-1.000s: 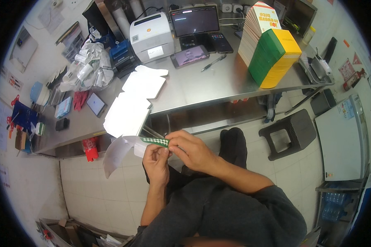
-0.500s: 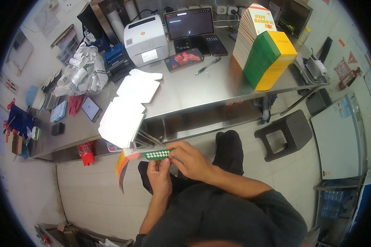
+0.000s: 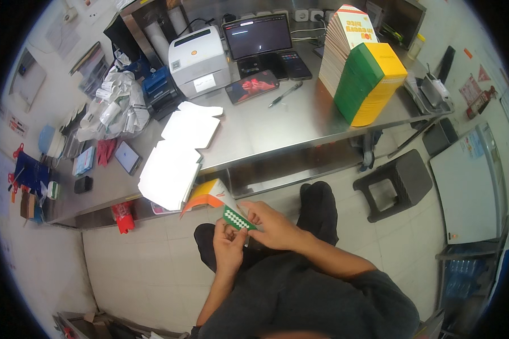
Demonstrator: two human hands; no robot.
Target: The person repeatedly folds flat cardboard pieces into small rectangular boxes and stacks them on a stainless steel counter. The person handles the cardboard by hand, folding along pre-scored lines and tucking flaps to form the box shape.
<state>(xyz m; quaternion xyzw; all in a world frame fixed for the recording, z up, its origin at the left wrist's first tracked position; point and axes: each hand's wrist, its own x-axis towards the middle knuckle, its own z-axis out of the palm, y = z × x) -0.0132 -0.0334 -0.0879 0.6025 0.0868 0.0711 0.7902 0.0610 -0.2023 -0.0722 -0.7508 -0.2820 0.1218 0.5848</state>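
Note:
Just off the table's front edge, a printed cardboard carton (image 3: 213, 195), orange, yellow and white with a green checkered flap, is partly folded between my two hands. My left hand (image 3: 229, 247) pinches the green flap from below, thumb on its checkered face. Around the flap's right end my right hand (image 3: 272, 227) is closed, fingers on the carton's edge. Beyond the carton lie flat white carton blanks (image 3: 169, 174), stacked and overlapping, their near end by the table edge. Fingers hide part of the held carton's folds.
On the steel table (image 3: 254, 133) stand a label printer (image 3: 199, 59), a laptop (image 3: 258, 37), phones, a pen (image 3: 285, 94), a green-and-yellow carton stack (image 3: 370, 85) and a bag of paper rolls (image 3: 116, 104). A dark stool (image 3: 398, 183) stands on the floor at right.
The carton has turned, bringing its orange and yellow panel up beside the blanks, and its green flap now slants. Both hands have shifted slightly right and nearer, still holding it.

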